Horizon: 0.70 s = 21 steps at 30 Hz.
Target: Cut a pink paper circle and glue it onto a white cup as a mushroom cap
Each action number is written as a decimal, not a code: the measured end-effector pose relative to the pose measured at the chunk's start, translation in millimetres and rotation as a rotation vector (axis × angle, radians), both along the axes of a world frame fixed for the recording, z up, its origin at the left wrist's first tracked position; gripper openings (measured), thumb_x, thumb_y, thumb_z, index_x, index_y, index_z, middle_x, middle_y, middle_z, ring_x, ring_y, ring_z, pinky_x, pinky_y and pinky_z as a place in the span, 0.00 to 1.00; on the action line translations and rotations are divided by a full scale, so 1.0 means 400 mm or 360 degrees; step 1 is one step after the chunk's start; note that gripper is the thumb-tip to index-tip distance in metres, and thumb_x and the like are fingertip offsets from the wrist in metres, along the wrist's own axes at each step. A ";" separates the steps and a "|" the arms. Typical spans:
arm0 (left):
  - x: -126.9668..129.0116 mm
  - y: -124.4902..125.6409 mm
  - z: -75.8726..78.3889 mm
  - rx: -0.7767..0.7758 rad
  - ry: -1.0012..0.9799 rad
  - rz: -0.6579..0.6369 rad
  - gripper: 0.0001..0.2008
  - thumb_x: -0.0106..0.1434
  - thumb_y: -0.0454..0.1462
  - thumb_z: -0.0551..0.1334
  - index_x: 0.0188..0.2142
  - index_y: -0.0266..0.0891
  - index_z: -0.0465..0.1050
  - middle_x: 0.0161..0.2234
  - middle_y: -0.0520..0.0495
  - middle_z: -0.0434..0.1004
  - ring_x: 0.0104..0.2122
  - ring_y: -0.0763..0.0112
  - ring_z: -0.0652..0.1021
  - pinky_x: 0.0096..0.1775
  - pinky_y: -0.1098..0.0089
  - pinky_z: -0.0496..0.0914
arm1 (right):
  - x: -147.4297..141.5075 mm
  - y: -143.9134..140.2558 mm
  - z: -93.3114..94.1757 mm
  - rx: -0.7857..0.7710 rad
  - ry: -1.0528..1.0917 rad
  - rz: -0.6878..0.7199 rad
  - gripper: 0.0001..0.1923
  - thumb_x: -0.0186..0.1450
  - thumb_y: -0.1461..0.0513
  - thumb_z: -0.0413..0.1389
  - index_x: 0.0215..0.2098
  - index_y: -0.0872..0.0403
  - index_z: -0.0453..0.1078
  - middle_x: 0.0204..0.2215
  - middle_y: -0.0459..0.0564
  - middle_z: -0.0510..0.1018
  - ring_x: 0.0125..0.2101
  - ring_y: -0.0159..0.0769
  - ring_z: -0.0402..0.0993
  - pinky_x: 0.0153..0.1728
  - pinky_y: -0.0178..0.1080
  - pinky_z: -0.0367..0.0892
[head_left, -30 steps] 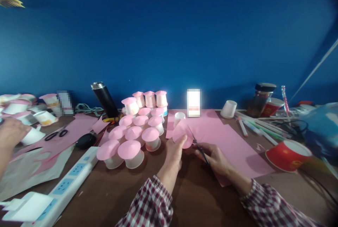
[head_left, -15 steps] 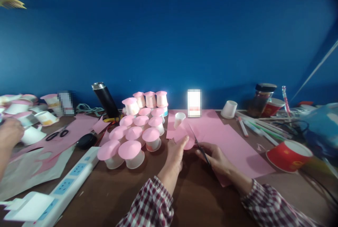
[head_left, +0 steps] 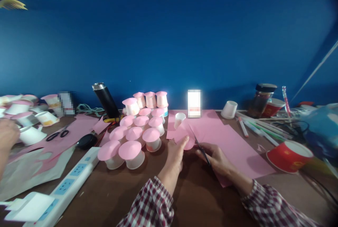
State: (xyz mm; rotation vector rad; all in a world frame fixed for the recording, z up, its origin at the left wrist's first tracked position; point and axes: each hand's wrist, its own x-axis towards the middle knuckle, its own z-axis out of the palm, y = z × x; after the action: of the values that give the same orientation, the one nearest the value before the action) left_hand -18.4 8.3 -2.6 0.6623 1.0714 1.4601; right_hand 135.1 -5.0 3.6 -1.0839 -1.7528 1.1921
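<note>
A brown wooden table (head_left: 190, 199) runs the width of the view against a deep blue wall (head_left: 169, 37). Taking the big flat sheet of pink paper (head_left: 227, 142) as the landmark: it lies on the table right of centre, reaching back toward the wall. Left of the sheet stands a cluster of small cups capped with pink paper cones (head_left: 134, 133), and further left a long white power strip (head_left: 66, 181) lies slantwise near the table's front edge. Behind the cluster, left of the sheet, a black cylindrical flask with a silver cap (head_left: 105, 99) leans. Right of the sheet a red paper cup (head_left: 289, 156) lies tipped on its side, and behind the sheet's far right corner a white paper cup (head_left: 229, 109) stands upside down. Far left of the sheet, another person's hand (head_left: 7, 133) shows at the picture's edge, close to more cups.

At the sheet's near left corner the left hand (head_left: 176, 151) pinches a small rounded piece of pink paper (head_left: 185, 137) between thumb and fingers (the piece stands up from the table). Just right of it, over the sheet's near edge, the right hand (head_left: 218, 158) is closed around the handles of dark slim scissors (head_left: 200, 146), whose blades point up toward the rounded piece; whether they touch it I cannot tell.
</note>
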 end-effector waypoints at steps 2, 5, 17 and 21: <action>0.001 -0.001 0.005 0.0022 0.0018 -0.0027 0.25 0.46 0.43 0.70 0.40 0.29 0.74 0.33 0.36 0.79 0.32 0.60 0.79 0.35 0.64 0.71 | 0.001 0.000 -0.001 -0.0009 0.0001 -0.0001 0.20 0.61 0.53 0.56 0.46 0.58 0.73 0.28 0.49 0.77 0.26 0.33 0.70 0.24 0.32 0.65; 0.002 0.000 0.012 0.0023 0.0035 -0.0057 0.23 0.47 0.43 0.69 0.39 0.28 0.75 0.32 0.36 0.79 0.31 0.61 0.79 0.34 0.65 0.71 | 0.001 -0.001 0.002 -0.0007 0.0014 -0.0004 0.20 0.61 0.53 0.57 0.46 0.57 0.73 0.28 0.49 0.78 0.29 0.36 0.72 0.27 0.33 0.67; 0.000 0.000 -0.003 0.0053 0.0034 -0.0039 0.21 0.49 0.43 0.68 0.38 0.30 0.75 0.33 0.36 0.80 0.31 0.62 0.79 0.34 0.65 0.71 | 0.000 0.000 -0.001 0.0003 -0.0040 -0.0021 0.21 0.61 0.52 0.56 0.46 0.58 0.73 0.29 0.50 0.78 0.27 0.34 0.70 0.25 0.32 0.65; 0.000 -0.001 0.003 0.0041 0.0046 -0.0045 0.20 0.49 0.43 0.68 0.37 0.30 0.76 0.32 0.37 0.80 0.30 0.62 0.79 0.33 0.66 0.71 | 0.001 0.001 -0.005 -0.0005 -0.0054 -0.0025 0.22 0.62 0.52 0.56 0.47 0.59 0.72 0.29 0.50 0.78 0.25 0.33 0.70 0.23 0.32 0.64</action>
State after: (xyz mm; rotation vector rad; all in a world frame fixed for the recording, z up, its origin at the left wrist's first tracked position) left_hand -18.2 8.0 -1.5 0.7160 1.0635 1.4461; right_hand 135.5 -4.5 1.7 -1.1238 -1.7657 1.1735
